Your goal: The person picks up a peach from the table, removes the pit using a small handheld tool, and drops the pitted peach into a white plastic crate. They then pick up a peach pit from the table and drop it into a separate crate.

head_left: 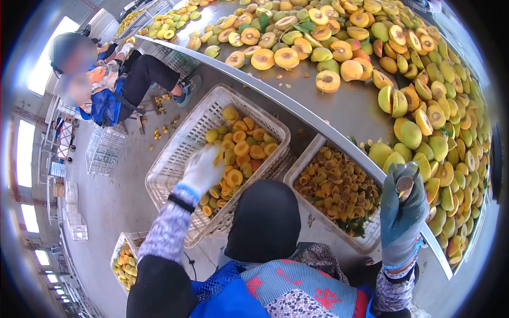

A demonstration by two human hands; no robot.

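My left hand (204, 170), in a white glove, is over a white plastic crate (164, 172) of halved apricots (241, 148). Motion smears its fingers, and a yellow patch shows at their tips. In a grey-blue glove, my right hand (401, 220) is closed around a small metal tool (404, 184) with a rounded end. That hand is raised at the rim of the metal table (313, 114), close beside whole and cut apricots (408, 135) heaped on it.
Below the table edge stands a second crate (366, 241) full of small brown pits and scraps (339, 185). Another fruit crate (127, 265) is at lower left. A seated person (154, 77) works at upper left, near stacked crates (105, 151) and fruit on the floor.
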